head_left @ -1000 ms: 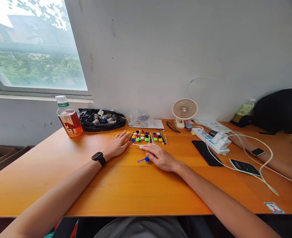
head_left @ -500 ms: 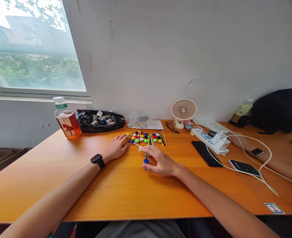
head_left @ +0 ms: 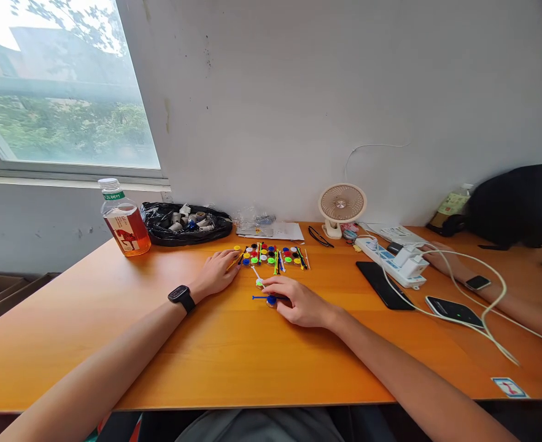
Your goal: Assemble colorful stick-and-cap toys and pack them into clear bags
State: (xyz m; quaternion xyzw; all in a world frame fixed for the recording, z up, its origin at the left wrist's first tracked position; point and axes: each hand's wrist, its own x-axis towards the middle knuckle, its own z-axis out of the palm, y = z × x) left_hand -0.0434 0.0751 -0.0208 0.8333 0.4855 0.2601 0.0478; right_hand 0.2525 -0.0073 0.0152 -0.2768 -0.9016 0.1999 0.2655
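Observation:
My left hand [head_left: 218, 270] lies flat on the table, palm down, its fingertips beside the left end of a cluster of coloured round pieces and thin sticks [head_left: 271, 255]. My right hand [head_left: 301, 301] is held low over the table with thumb and fingers apart, around the right side of a blue round piece [head_left: 271, 301]. A blue stick [head_left: 259, 298] lies crosswise on that piece, its right end partly hidden by my hand. Just beyond, near my right fingertips, sits a green-and-white round piece [head_left: 259, 283] with a white stick [head_left: 255, 272] pointing away.
A tea bottle [head_left: 126, 224] and a black plastic bag [head_left: 160, 230] stand at the back left. Right of the middle are a small fan [head_left: 342, 204], a power strip [head_left: 390, 261], a black tablet-like slab [head_left: 383, 285], a phone [head_left: 455, 310] and loose cables. Another person's forearm [head_left: 505, 301] rests there.
The blue stick has turned from pointing toward and away from me to lying crosswise. My right thumb and fingers have shifted slightly right. My left hand stays in place.

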